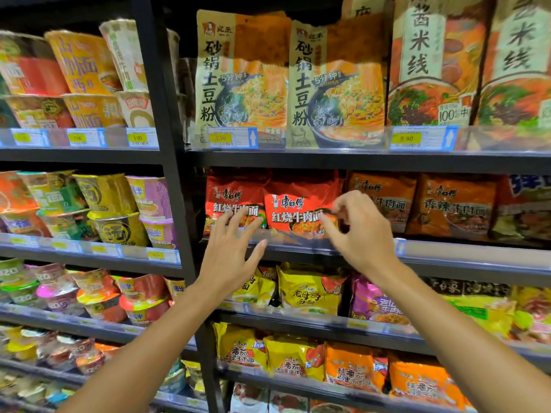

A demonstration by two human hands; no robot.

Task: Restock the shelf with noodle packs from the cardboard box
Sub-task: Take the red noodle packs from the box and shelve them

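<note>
Two red noodle packs stand side by side on the middle shelf (447,251). My left hand (229,251) is spread open with straight fingers, its tips at the lower edge of the left red pack (229,195). My right hand (357,231) hovers at the right edge of the right red pack (295,204). Its fingers are loosely curled, and one fingertip touches the pack's front. Neither hand grips anything. The cardboard box is not in view.
Orange noodle packs (453,204) fill the same shelf to the right. Tall beige bags (241,81) stand on the shelf above, yellow packs (310,293) on the one below. A black upright post (176,174) separates the cup noodle shelves (98,204) on the left.
</note>
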